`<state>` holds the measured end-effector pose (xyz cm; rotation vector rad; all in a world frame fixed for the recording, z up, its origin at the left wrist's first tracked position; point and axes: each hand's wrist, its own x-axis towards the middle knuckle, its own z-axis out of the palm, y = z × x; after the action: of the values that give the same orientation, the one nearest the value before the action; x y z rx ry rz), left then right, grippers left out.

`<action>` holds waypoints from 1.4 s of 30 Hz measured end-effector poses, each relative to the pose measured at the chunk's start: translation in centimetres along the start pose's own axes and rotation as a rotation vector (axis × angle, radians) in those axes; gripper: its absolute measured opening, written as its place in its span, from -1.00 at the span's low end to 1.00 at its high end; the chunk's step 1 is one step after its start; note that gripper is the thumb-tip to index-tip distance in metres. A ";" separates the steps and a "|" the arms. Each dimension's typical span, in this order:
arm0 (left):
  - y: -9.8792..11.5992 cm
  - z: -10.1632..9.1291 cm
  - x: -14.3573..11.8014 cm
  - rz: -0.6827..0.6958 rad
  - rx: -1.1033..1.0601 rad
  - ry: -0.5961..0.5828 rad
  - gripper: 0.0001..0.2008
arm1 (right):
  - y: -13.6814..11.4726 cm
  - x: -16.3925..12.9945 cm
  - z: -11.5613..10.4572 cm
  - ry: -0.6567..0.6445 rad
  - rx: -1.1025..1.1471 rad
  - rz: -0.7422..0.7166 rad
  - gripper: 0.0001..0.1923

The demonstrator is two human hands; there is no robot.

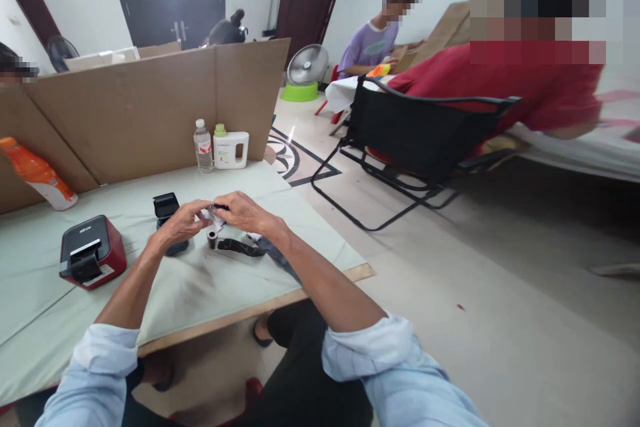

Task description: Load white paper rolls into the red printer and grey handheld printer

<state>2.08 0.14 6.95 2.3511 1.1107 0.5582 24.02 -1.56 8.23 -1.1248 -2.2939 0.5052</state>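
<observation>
Showing at far left an orange-and-white bottle [40,177], standing on the cloth-covered bench [30,320] in front of a tall cardboard panel [160,113]. Continuing right to a red-and-black boxy device [93,250], sitting nearer the front edge. Coming next to a small dark device [167,205] with a raised lid, hiding partly behind the left hand [187,220]. Pinching there, with the left grip, one side of a small dark-and-whitish piece [219,207]; being too small and too covered for a clear identification. Holding that piece just above the bench, between both hands. Standing behind, close to the panel: a clear bottle [203,150] with a white cap. Lying below the fingers: a small roll [213,240], with a dark patterned strip [243,248] trailing rightward. Seeing just beside the clear bottle a white handled jug [231,150] with a green cap. Clasping the piece from its other side with the right grip, fingers curling inward on the right hand [245,213]. Showing under the right forearm a dark grey bundle [280,257], partly covered. Finding beyond the bench a fan [307,65] on the floor, then a seated person in purple [367,50], a black folding chair [420,130], and a person in red [530,93], leaning over a white-covered surface [565,147].
</observation>
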 end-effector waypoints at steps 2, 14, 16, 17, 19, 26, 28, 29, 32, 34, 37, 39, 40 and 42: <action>-1.0 -0.7 -0.4 -0.067 0.049 0.087 -0.52 | -0.4 0.5 -1.0 0.007 -0.010 0.009 -0.76; -2.5 5.9 8.2 -0.172 0.142 -0.164 -0.49 | 3.3 -4.5 -4.1 0.169 -0.080 0.198 -0.71; -2.1 6.3 8.2 -0.147 0.132 -0.228 -0.57 | 3.9 -5.2 -4.5 0.189 -0.060 0.216 -0.71; -1.9 6.4 8.0 -0.131 0.124 -0.263 -0.59 | 4.2 -5.5 -4.6 0.194 -0.043 0.220 -0.71; -1.5 6.3 7.4 -0.098 0.105 -0.330 -0.61 | 4.5 -5.8 -4.7 0.198 0.000 0.224 -0.70; -1.2 4.9 4.6 -0.064 -0.062 -0.417 -0.43 | 4.0 -5.5 -4.0 0.210 0.152 0.186 -0.71; -1.6 4.1 3.4 -0.076 -0.113 -0.314 -0.34 | 3.7 -5.2 -3.9 0.192 0.207 0.160 -0.71; -1.6 3.7 2.7 -0.076 -0.137 -0.240 -0.32 | 3.4 -5.0 -3.9 0.177 0.233 0.146 -0.72; -1.3 2.4 0.9 -0.044 -0.251 -0.050 -0.33 | 2.4 -4.1 -3.6 0.099 0.278 0.103 -0.73; -0.6 1.7 0.0 -0.012 -0.321 -0.003 -0.35 | 1.5 -3.3 -3.2 0.034 0.286 0.081 -0.76; 0.4 1.1 -1.1 0.013 -0.320 0.024 -0.52 | -0.2 -2.2 -2.3 -0.043 0.290 0.055 -0.79; 0.7 1.0 -2.1 0.011 -0.280 0.046 -0.70 | -1.3 -1.8 -1.6 -0.080 0.288 0.034 -0.79; 0.8 1.0 -2.7 0.003 -0.259 0.061 -0.77 | -1.8 -1.7 -1.2 -0.096 0.288 0.023 -0.79; 0.9 1.3 -4.5 -0.022 -0.221 0.092 -0.86 | -2.7 -1.7 -0.4 -0.129 0.297 0.003 -0.79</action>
<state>0.66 -4.24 5.75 2.1396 1.0550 0.7482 23.47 -4.51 9.49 -0.9733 -2.2293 0.9098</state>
